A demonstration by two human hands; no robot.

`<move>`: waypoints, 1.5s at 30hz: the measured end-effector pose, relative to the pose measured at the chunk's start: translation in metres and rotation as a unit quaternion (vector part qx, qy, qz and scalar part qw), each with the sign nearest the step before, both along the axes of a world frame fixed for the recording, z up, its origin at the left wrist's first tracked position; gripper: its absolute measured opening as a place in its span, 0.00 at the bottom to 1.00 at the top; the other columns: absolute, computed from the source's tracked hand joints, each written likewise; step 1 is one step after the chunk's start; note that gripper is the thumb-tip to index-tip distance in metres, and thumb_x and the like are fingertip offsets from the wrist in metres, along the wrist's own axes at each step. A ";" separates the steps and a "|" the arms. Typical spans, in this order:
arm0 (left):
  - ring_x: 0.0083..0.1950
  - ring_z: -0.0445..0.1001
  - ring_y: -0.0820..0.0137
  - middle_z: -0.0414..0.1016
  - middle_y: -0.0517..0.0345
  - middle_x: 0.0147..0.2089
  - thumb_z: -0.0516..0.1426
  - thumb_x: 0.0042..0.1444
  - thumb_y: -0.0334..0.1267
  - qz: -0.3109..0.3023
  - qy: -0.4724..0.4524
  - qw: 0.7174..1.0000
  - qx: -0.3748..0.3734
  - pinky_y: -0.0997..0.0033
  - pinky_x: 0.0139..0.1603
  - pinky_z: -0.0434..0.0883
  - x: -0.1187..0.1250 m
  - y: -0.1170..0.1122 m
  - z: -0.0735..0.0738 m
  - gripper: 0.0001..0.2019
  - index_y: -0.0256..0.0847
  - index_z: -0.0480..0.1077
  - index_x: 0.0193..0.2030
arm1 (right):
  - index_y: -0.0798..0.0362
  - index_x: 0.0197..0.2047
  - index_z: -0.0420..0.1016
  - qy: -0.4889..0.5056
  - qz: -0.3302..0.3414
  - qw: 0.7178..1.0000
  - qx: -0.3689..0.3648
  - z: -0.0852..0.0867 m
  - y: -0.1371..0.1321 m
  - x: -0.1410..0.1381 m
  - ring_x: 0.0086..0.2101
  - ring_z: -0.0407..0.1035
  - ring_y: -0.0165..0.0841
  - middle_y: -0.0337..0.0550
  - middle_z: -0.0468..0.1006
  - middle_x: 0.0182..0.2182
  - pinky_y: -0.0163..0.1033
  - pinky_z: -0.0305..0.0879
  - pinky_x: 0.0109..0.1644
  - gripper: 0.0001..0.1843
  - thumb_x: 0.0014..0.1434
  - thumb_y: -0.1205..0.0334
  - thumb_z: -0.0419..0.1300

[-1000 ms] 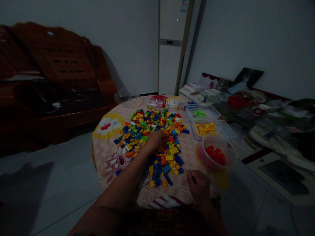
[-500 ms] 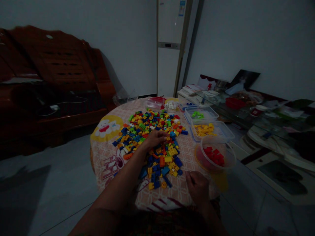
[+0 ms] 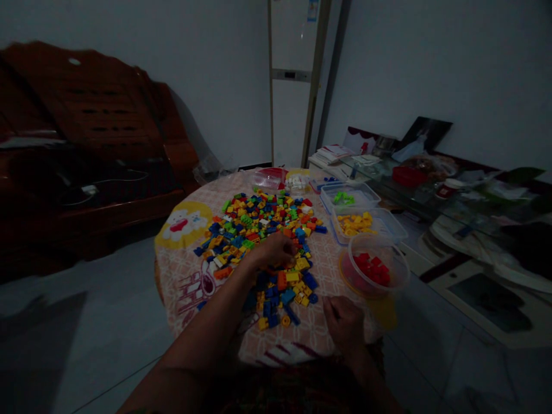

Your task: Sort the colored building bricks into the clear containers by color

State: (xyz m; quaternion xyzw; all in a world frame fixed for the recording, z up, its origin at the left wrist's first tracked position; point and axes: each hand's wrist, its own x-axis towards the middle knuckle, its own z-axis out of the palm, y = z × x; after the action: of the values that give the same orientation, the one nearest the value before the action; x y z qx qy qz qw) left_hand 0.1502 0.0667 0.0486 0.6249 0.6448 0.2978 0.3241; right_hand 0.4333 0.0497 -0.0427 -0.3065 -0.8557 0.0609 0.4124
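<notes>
A heap of small coloured building bricks (image 3: 259, 230) covers the middle of a round table with a patterned pink cloth (image 3: 190, 270). My left hand (image 3: 275, 250) reaches into the heap with its fingers curled down among the bricks; what they pinch is hidden. Near the table's front edge, my right hand (image 3: 345, 322) rests on the cloth in a loose fist. A round clear tub of red bricks (image 3: 374, 269) stands just beyond my right hand. Behind it are a clear box of yellow bricks (image 3: 360, 224) and one of green bricks (image 3: 347, 198).
More small containers (image 3: 276, 179) stand at the table's far edge. A dark wooden sofa (image 3: 81, 149) fills the left. A glass-topped low table (image 3: 431, 184) with books and clutter runs along the right wall. A tall white air conditioner (image 3: 291, 86) stands in the corner.
My left hand has drawn back a little toward me across the heap, fingers curling in. My right hand stays in place. The view has shifted slightly.
</notes>
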 end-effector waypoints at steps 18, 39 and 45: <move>0.21 0.68 0.76 0.71 0.62 0.20 0.59 0.48 0.32 0.006 -0.119 0.993 0.027 0.78 0.26 0.64 0.033 0.047 0.008 0.03 0.34 0.74 0.29 | 0.51 0.25 0.66 0.002 0.002 1.000 -0.015 -0.002 0.000 -0.001 0.25 0.66 0.29 0.38 0.70 0.21 0.36 0.56 0.33 0.18 0.68 0.63 0.55; 0.45 0.77 0.64 0.80 0.53 0.45 0.60 0.55 0.40 -0.016 0.084 0.990 0.112 0.66 0.48 0.72 0.036 -0.032 0.004 0.15 0.42 0.77 0.49 | 0.52 0.25 0.67 -0.001 0.005 1.000 -0.012 -0.006 0.001 0.001 0.25 0.65 0.29 0.38 0.71 0.21 0.36 0.56 0.33 0.17 0.67 0.62 0.55; 0.52 0.72 0.62 0.75 0.48 0.51 0.57 0.58 0.33 -0.022 0.190 0.970 0.149 0.64 0.53 0.69 0.066 -0.043 -0.028 0.12 0.42 0.76 0.48 | 0.51 0.24 0.65 -0.001 0.005 1.000 -0.008 -0.003 0.000 0.000 0.24 0.63 0.28 0.37 0.68 0.20 0.36 0.55 0.31 0.19 0.68 0.62 0.54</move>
State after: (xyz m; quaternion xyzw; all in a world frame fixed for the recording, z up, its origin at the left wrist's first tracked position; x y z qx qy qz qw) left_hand 0.2166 0.0235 0.0204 0.7256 0.6290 0.2585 0.1053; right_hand 0.4337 0.0499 -0.0456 -0.3057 -0.8572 0.0692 0.4085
